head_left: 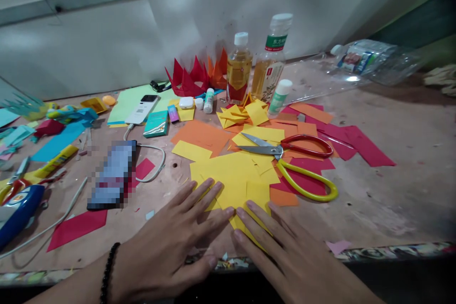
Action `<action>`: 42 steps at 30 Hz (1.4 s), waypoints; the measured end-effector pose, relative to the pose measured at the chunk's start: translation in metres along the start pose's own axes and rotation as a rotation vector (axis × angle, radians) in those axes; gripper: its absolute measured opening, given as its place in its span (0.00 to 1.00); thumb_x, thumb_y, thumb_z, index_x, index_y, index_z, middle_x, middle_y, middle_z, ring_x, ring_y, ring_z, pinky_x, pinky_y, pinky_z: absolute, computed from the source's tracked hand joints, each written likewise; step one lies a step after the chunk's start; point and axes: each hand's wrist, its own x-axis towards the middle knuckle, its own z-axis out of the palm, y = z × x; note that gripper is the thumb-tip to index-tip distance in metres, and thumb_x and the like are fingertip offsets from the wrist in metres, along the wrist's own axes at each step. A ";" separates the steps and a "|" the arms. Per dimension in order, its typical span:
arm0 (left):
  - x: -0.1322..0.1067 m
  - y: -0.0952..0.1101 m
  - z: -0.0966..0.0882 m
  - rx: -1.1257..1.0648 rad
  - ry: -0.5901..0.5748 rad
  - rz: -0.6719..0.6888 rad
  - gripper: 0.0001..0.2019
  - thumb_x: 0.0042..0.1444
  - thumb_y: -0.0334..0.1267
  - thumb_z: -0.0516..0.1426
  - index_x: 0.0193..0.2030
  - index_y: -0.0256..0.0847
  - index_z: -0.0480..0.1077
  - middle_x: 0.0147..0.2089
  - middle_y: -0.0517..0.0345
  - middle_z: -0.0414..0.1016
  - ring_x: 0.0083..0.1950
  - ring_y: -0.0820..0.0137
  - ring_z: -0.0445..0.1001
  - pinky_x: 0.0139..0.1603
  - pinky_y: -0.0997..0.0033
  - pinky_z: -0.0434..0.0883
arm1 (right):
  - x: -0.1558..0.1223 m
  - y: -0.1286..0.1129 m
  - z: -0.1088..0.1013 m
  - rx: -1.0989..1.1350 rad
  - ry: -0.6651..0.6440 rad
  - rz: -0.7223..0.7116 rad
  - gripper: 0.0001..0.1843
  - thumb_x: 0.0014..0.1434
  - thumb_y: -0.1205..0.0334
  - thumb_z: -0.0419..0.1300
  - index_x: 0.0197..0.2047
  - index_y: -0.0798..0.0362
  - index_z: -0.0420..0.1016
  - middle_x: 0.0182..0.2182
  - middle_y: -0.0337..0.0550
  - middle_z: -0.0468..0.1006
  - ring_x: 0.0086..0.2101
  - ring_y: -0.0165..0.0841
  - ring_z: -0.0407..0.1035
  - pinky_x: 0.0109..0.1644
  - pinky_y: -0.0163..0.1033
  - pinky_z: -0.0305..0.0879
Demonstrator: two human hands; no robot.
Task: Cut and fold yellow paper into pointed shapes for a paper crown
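Observation:
My left hand (174, 242) lies flat with its fingers stretched out on a folded yellow paper piece (235, 194) near the table's front edge. Beside it my right hand (285, 251) also rests flat, fingers extended, pressing the same yellow paper from the right. The fingertips of both hands nearly meet over the paper. A black bead bracelet (109, 266) circles my left wrist. Just beyond the yellow paper lie scissors (288, 154) with one red and one yellow handle, blades closed.
Orange, yellow and red paper pieces (203, 135) cover the table middle. Two drink bottles (238, 69) and small glue bottles (280, 97) stand at the back beside red paper crowns (188, 78). A phone (114, 175) with cable lies left. A clear plastic bottle (370, 59) lies at right.

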 end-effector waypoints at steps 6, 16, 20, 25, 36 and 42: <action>-0.002 -0.015 0.000 0.064 0.118 -0.063 0.37 0.75 0.54 0.54 0.84 0.50 0.49 0.86 0.49 0.44 0.85 0.50 0.51 0.83 0.40 0.53 | -0.001 -0.009 0.001 -0.047 0.087 0.097 0.23 0.74 0.57 0.52 0.66 0.48 0.78 0.66 0.39 0.80 0.64 0.44 0.73 0.59 0.52 0.77; 0.001 -0.012 0.000 0.231 0.263 -0.230 0.46 0.72 0.67 0.52 0.80 0.28 0.57 0.82 0.36 0.57 0.83 0.42 0.57 0.82 0.41 0.46 | 0.002 -0.010 0.001 -0.035 0.113 0.111 0.23 0.75 0.60 0.49 0.65 0.49 0.79 0.66 0.41 0.80 0.64 0.44 0.74 0.60 0.52 0.77; -0.002 0.002 -0.004 0.100 0.148 0.033 0.46 0.71 0.70 0.50 0.85 0.43 0.48 0.85 0.50 0.49 0.85 0.50 0.52 0.84 0.48 0.49 | 0.000 -0.011 0.002 -0.027 0.113 0.107 0.23 0.74 0.63 0.50 0.65 0.49 0.79 0.65 0.42 0.80 0.64 0.43 0.74 0.64 0.52 0.74; -0.004 -0.008 -0.003 0.008 0.057 -0.010 0.43 0.73 0.66 0.52 0.85 0.49 0.44 0.86 0.52 0.46 0.85 0.50 0.52 0.83 0.42 0.55 | -0.007 -0.008 0.004 -0.040 0.039 0.022 0.27 0.73 0.65 0.48 0.69 0.53 0.75 0.69 0.48 0.77 0.65 0.48 0.74 0.60 0.55 0.78; -0.003 -0.015 0.005 0.113 0.117 0.008 0.47 0.69 0.71 0.52 0.86 0.52 0.43 0.85 0.32 0.44 0.85 0.37 0.46 0.77 0.29 0.60 | -0.025 -0.009 -0.006 0.034 -0.007 0.055 0.27 0.74 0.66 0.45 0.70 0.51 0.74 0.71 0.44 0.74 0.69 0.46 0.68 0.69 0.55 0.70; -0.003 -0.015 0.005 0.144 0.141 0.036 0.46 0.69 0.72 0.51 0.85 0.52 0.47 0.83 0.26 0.49 0.83 0.32 0.50 0.73 0.26 0.64 | 0.000 0.000 -0.013 0.001 0.077 0.075 0.23 0.74 0.63 0.51 0.67 0.52 0.77 0.66 0.43 0.79 0.60 0.43 0.77 0.59 0.48 0.76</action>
